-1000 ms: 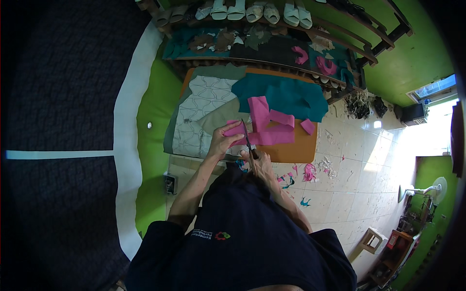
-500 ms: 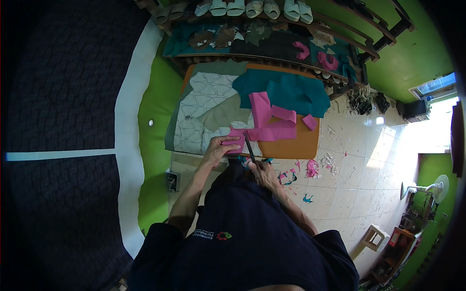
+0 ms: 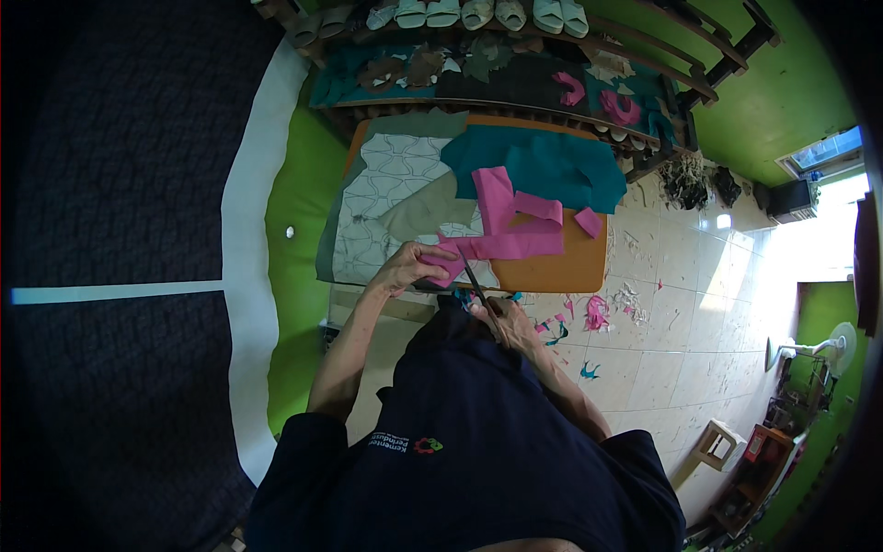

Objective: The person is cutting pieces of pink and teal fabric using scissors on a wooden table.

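My left hand (image 3: 407,267) pinches a small piece of pink material (image 3: 445,267) at the near edge of the low orange table (image 3: 543,271). A pair of dark scissors (image 3: 475,281) is in my right hand (image 3: 506,322), its blades pointing away from me at the pink piece. Beyond the blades, a larger pink sheet (image 3: 515,245) with strip-like arms lies on the table. Teal material (image 3: 543,166) is spread at the far right. To the left sits a white sheet with drawn outlines (image 3: 391,175), partly under an olive piece (image 3: 423,212).
Behind the table, a rack (image 3: 478,87) bears cut scraps, with several pairs of pale sandals (image 3: 441,13) above. Pink offcuts (image 3: 596,313) and teal scraps (image 3: 590,370) litter the tiled floor at right. A stool (image 3: 719,446) and a white fan (image 3: 839,348) stand farther right.
The pink piece in my left hand has turned and shifted slightly. The scissors have tilted a little and moved slightly nearer to me. The whole view has shifted slightly.
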`<action>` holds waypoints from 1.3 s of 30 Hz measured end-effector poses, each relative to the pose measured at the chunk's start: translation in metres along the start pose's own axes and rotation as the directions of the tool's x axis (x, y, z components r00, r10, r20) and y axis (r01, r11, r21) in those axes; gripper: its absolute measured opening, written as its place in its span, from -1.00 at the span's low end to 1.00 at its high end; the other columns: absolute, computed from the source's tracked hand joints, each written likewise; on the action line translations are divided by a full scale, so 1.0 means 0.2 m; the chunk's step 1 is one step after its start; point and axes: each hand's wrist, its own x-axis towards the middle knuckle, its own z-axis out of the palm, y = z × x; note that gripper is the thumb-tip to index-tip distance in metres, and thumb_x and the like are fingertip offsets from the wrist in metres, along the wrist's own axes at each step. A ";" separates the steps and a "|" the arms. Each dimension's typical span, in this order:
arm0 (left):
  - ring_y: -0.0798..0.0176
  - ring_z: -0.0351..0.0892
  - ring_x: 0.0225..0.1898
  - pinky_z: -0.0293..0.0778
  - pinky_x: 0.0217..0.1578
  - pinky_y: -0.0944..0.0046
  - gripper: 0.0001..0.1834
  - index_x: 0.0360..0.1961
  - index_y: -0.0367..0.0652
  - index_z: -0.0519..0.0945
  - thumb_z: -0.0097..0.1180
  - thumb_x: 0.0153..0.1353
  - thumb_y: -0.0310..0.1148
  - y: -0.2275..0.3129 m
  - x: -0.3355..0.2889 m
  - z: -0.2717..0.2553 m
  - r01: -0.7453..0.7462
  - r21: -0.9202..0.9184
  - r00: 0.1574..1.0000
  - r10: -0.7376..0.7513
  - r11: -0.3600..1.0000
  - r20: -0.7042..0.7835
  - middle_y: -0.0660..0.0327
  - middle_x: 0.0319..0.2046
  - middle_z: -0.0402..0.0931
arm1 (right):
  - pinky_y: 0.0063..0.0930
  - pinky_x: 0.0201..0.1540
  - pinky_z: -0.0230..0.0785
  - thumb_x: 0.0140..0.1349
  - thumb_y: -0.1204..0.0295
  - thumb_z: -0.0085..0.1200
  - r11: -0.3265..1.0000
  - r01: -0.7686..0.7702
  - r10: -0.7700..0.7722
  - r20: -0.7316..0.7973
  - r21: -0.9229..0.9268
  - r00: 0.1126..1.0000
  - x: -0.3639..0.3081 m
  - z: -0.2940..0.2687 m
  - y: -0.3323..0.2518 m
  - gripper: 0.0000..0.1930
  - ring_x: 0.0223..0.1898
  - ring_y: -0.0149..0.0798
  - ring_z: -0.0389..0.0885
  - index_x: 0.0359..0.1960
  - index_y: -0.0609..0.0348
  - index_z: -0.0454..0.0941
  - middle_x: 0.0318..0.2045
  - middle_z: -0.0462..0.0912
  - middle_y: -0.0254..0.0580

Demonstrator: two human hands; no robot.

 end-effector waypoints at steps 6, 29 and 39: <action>0.38 0.61 -0.19 0.48 -0.05 0.40 -0.62 -0.09 -0.27 0.72 0.38 -0.01 -0.54 -0.02 0.00 0.01 -0.022 -0.035 1.000 0.021 0.999 -0.005 0.19 -0.21 0.70 | -0.16 -0.43 0.39 0.19 -0.24 0.16 0.999 0.024 -0.026 -0.040 -0.045 0.999 -0.01 0.00 0.01 -0.30 -0.60 -0.14 0.57 -0.42 0.36 0.59 -0.68 0.53 -0.05; 0.47 0.59 -0.23 0.50 -0.19 0.46 -0.66 -0.09 -0.19 0.74 0.38 0.04 -0.49 -0.15 0.01 0.05 0.066 -0.001 0.995 -0.066 0.998 0.072 0.31 -0.19 0.67 | -0.12 -0.43 0.41 0.13 -0.23 0.23 0.982 0.169 -0.180 -0.153 -0.086 0.972 0.00 0.02 0.05 -0.29 -0.58 -0.04 0.64 -0.54 0.37 0.58 -0.72 0.53 -0.01; 0.37 0.65 -0.15 0.57 -0.09 0.36 -0.51 0.12 -0.20 0.59 0.31 0.11 -0.62 -0.24 0.01 0.02 -0.164 -0.284 0.918 0.040 0.945 -0.394 0.30 -0.21 0.66 | -0.20 -0.51 0.32 0.12 -0.22 0.26 0.997 0.040 -0.049 -0.138 -0.066 0.989 0.00 0.03 0.13 -0.28 -0.68 -0.25 0.47 -0.69 0.34 0.50 -0.77 0.48 -0.12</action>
